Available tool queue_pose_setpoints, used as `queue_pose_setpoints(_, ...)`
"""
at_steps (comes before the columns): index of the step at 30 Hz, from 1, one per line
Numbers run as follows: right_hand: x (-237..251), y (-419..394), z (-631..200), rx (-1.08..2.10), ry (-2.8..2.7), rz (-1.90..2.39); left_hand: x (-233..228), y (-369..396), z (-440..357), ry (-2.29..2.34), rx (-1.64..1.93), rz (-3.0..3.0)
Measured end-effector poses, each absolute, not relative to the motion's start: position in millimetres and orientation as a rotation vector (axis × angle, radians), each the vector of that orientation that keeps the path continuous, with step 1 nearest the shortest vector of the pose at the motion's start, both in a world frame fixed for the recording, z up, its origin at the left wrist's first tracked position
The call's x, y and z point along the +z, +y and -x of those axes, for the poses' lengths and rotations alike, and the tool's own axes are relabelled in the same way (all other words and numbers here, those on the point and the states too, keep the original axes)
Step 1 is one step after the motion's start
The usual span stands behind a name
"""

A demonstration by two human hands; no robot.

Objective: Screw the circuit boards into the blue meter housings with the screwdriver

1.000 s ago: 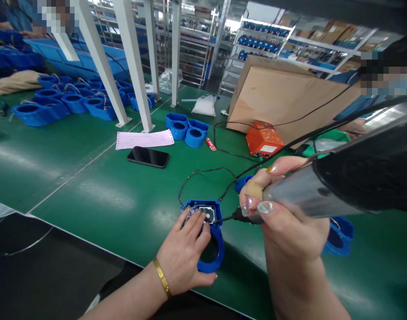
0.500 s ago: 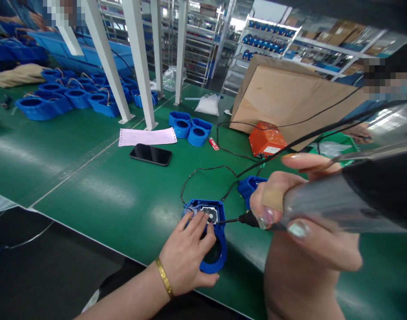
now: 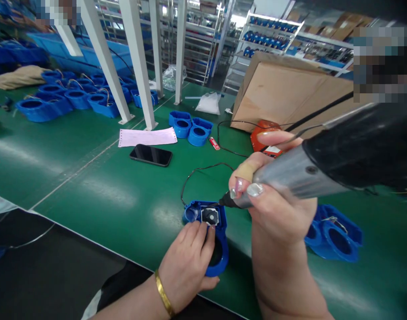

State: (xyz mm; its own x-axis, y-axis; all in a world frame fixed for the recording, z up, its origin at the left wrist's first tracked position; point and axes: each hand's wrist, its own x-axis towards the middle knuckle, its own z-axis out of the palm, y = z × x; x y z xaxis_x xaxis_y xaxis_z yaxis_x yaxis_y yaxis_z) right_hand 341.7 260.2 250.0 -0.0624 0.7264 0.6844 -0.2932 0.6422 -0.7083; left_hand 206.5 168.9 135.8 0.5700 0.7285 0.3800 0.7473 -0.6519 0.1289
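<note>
My right hand [image 3: 273,195] is wrapped around an electric screwdriver [image 3: 286,173] with a grey metal body and a black rear part. Its thin bit points left, and the tip is at the upper edge of the small black-and-white part inside a blue plastic housing [image 3: 218,266]. Whether the tip touches a screw is too small to tell. My left hand [image 3: 186,253] holds this housing at its near left side, fingers over the rim between the compartment and the large round opening, thumb at the near edge. A black cable [image 3: 182,189] runs from the housing's far corner.
To the right lie more blue housings [image 3: 340,242]. Farther back are a phone [image 3: 151,155], a pink paper strip [image 3: 147,137], two blue housings [image 3: 198,133], a red-and-white item [image 3: 214,143], an orange box [image 3: 261,133] and a cardboard box [image 3: 290,91]. White posts [image 3: 138,66] rise from the bench.
My right hand and the screwdriver have moved left and tilted, taking the bit from the right side of the black-and-white part to its upper edge. My left fingers have drawn back toward me.
</note>
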Motion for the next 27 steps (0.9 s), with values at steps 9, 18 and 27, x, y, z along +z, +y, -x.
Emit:
queue_pose_setpoints(9, 253, 258, -329, 0.937, -1.394, 0.478, 125, 167, -201, -1.158, -0.627, 2.78)
queue_pose_setpoints(18, 247, 265, -333, 0.932, -1.39, 0.443, 121, 160, -205, -1.156, -0.761, 2.742)
queue_pose_setpoints(27, 274, 243, -343, 0.843, -1.247, 0.456, 122, 159, -199, -1.08, -0.877, 2.73)
